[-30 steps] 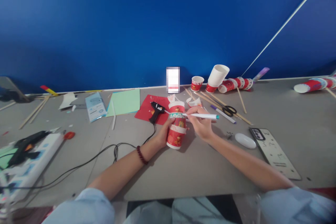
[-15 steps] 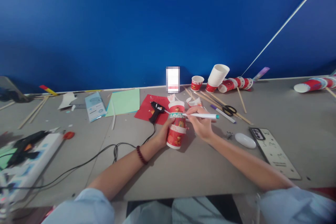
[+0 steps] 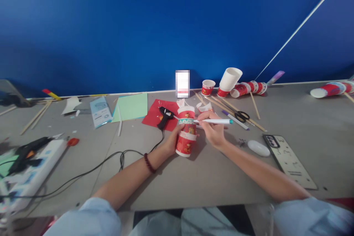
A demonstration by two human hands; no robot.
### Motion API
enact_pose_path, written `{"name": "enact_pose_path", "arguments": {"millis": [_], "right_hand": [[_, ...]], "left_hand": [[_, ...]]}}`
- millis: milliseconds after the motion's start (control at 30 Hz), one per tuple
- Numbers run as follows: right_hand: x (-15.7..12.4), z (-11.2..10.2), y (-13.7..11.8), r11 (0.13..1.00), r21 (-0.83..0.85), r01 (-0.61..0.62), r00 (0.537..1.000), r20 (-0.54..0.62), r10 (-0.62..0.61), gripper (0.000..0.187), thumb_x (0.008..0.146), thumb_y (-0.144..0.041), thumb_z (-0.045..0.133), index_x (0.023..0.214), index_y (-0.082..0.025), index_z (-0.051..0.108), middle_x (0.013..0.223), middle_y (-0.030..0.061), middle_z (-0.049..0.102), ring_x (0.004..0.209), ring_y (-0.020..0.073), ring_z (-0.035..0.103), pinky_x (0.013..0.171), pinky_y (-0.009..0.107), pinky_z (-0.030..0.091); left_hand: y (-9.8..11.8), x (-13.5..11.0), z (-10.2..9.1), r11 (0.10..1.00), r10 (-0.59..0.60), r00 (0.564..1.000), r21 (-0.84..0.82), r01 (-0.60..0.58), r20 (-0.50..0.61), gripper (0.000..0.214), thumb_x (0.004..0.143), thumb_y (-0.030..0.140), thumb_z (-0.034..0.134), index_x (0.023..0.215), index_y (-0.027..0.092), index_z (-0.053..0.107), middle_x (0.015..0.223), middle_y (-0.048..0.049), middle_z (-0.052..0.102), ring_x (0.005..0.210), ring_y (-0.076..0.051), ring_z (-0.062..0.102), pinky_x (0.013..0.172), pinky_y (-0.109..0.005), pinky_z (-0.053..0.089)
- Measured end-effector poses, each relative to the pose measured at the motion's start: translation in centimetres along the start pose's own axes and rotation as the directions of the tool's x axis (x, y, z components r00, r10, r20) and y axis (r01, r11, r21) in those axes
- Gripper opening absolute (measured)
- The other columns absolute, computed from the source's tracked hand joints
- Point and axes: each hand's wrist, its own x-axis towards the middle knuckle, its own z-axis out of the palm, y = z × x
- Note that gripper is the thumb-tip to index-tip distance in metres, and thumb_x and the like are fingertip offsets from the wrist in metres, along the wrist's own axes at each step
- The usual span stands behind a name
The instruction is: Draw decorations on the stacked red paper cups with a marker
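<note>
My left hand (image 3: 173,142) is wrapped round the side of a tube of joined red paper cups (image 3: 186,143), which leans slightly over the table. Near the tube's upper end runs a white band with teal marks. In my right hand (image 3: 212,132) is a white marker pen (image 3: 217,121) with a teal end, gripped like a writing tool. Its tip is at the teal-marked band, touching it or very close. A black glue gun (image 3: 166,117) lies on red paper (image 3: 152,117) just left of the cups.
Behind stand a small paper cup (image 3: 208,87) and a stack of white cups (image 3: 230,79). Scissors (image 3: 241,117), a purple-capped marker (image 3: 236,121), a white mouse (image 3: 258,148) and a phone (image 3: 290,162) lie right. Green paper (image 3: 132,106) and a power strip (image 3: 41,173) are left.
My right hand and the marker have shifted very slightly to the right along the band. My left hand and the cups stay in place.
</note>
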Motion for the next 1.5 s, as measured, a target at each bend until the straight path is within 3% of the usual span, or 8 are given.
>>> {"name": "enact_pose_path", "arguments": {"millis": [633,1500], "right_hand": [[-0.06,0.17,-0.14,1.000,0.019,0.007,1.000,-0.001,-0.007,0.009,0.077,-0.016,0.056,0.071,-0.022,0.060,0.063,-0.0021,0.060,0.057,0.0138,0.054,0.055,0.028,0.041],[0.17,0.05,0.12,0.999,0.026,0.030,0.999,-0.019,-0.030,0.013,0.076,-0.014,0.054,0.069,-0.022,0.061,0.068,-0.0013,0.064,0.061,0.0148,0.057,0.058,0.029,0.044]], "left_hand": [[-0.08,0.03,-0.03,1.000,-0.010,1.000,0.000,0.010,-0.017,0.039,0.085,0.039,0.058,0.107,0.007,0.065,0.088,-0.0140,0.075,0.078,-0.025,0.072,0.074,-0.033,0.055],[-0.01,-0.17,0.11,1.000,0.009,1.000,0.007,-0.009,-0.010,0.043,0.080,0.042,0.064,0.105,0.007,0.067,0.086,-0.0143,0.074,0.078,-0.026,0.072,0.071,-0.033,0.055]]}}
